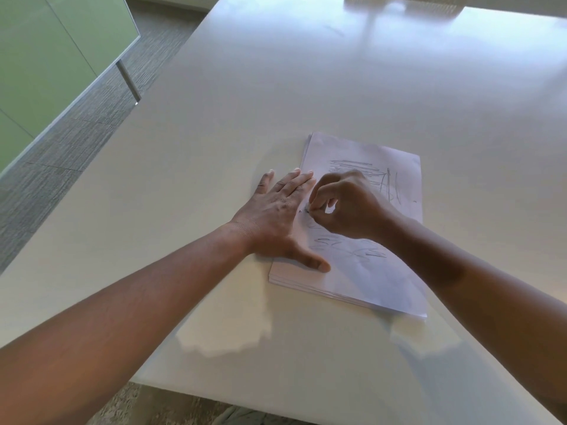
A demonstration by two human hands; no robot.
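Note:
A stack of white paper (368, 277) lies on the white table (260, 87), right of centre. Pencil scribbles and some printed lines mark its top sheet. My left hand (276, 216) lies flat with straight fingers, pressing on the stack's left edge, thumb spread toward me. My right hand (346, 207) is curled above the sheet's middle. Its fingertips pinch a small pale object (307, 209) against the paper, right beside my left hand's fingers. The object is too small to identify.
The table stretches far ahead and to both sides of the stack. Its near edge runs just below my forearms. On the left are grey carpet (92, 124), a green glass partition (46, 56) and a metal post (129, 81). A chair back (405, 1) shows at the far edge.

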